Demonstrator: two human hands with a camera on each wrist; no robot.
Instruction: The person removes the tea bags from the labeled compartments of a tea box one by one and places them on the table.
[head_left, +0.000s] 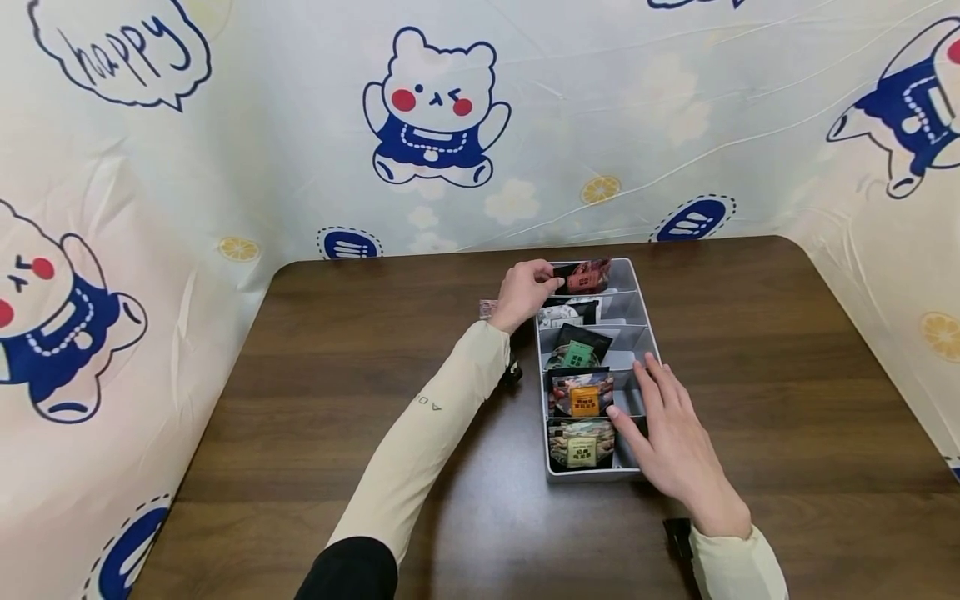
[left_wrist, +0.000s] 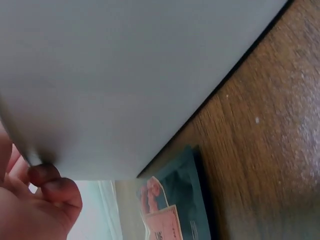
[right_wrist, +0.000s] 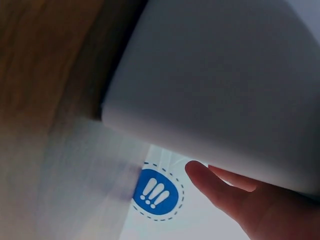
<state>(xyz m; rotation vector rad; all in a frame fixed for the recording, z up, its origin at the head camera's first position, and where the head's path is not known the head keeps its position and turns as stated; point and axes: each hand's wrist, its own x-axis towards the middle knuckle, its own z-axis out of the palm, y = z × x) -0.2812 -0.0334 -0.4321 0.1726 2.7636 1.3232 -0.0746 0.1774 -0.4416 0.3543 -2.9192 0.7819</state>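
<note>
A long grey tray (head_left: 598,477) with a row of compartments stands on the table. My left hand (head_left: 522,293) reaches over its left wall at the far end, and its fingertips pinch the dark left end of a red and black sachet (head_left: 588,277) in the farthest compartment. Nearer compartments hold a black and white sachet (head_left: 567,313), a green-labelled one (head_left: 579,350), an orange-labelled one (head_left: 583,398) and a pale-green-labelled one (head_left: 581,450). Fingers spread, my right hand (head_left: 678,437) rests along the tray's right rim. The right wrist view shows the tray's outer wall (right_wrist: 200,85) close up.
A dark sachet with a pink label (left_wrist: 165,222) lies on the table beside the tray's left wall, mostly behind my left hand in the head view. The brown wooden table (head_left: 337,333) ends at a printed cloth (head_left: 300,125) at the back and sides.
</note>
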